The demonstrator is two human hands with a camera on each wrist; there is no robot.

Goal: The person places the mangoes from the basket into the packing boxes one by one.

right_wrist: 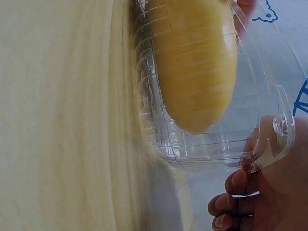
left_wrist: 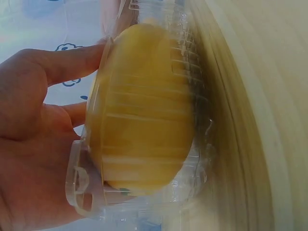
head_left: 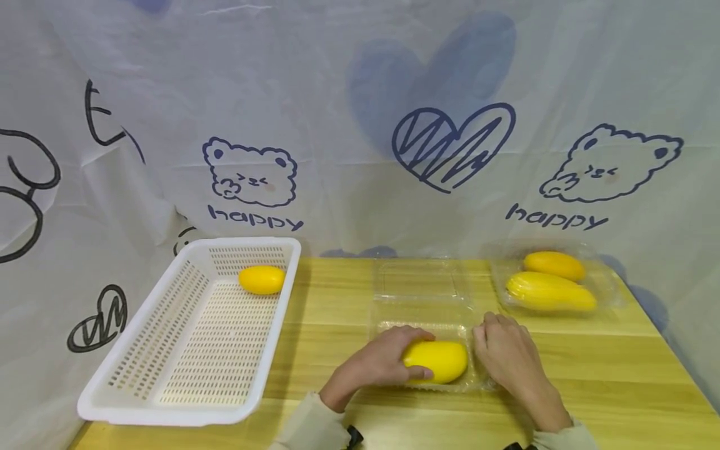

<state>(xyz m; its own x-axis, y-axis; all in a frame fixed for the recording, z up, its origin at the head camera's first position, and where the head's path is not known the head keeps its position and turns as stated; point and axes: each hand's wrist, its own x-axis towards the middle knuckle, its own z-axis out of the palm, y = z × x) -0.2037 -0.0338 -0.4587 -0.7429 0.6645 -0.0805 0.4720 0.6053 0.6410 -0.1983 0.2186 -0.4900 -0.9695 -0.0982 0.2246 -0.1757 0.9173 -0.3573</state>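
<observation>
My left hand [head_left: 385, 357] holds a yellow mango [head_left: 441, 361] from its left end, thumb on the near side and fingers on the far side. The mango lies in the base of a clear plastic clamshell box [right_wrist: 211, 150], whose lid [head_left: 419, 280] is folded back away from me. At the box's right side, my right hand [head_left: 509, 356] pinches the rim near a corner tab, its other fingers curled. Through the clear wall, the left wrist view shows the mango [left_wrist: 144, 115] inside the box and the left palm beside the rim.
On the left stands a white perforated basket [head_left: 275, 337] with one yellow mango [head_left: 262, 279] at its far right corner. Another clear box [head_left: 610, 284] at the back right holds two mangoes [head_left: 551, 292]. A printed cloth [head_left: 337, 206] hangs behind the wooden table [head_left: 619, 375].
</observation>
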